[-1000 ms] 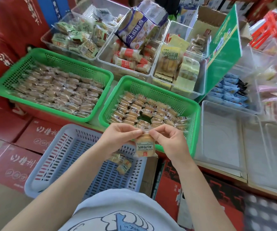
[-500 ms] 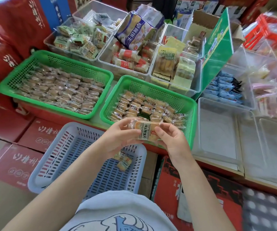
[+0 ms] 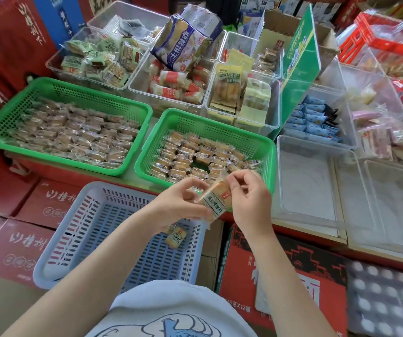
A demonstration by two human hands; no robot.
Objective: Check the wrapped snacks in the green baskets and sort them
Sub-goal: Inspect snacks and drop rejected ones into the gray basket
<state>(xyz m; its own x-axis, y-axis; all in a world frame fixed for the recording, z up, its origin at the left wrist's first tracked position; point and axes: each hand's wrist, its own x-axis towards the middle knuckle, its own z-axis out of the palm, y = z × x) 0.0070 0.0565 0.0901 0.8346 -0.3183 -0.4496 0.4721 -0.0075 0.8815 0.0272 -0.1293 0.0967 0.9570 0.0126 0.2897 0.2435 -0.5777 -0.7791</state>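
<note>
Both hands pinch one clear-wrapped tan snack (image 3: 216, 200), tilted, over the near rim of the right green plastic basket (image 3: 272, 164): left hand (image 3: 180, 206) at nine o'clock, right hand (image 3: 250, 203) at three. Blue-grey slotted basket (image 3: 79, 229) sits at seven o'clock.

wrapped snack (image 3: 216, 200) turned from upright to tilted, label now diagonal

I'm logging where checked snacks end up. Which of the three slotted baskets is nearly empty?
The pale blue basket, nearest the person, holds only a couple of wrapped snacks; both green baskets behind it are packed in rows.
</note>
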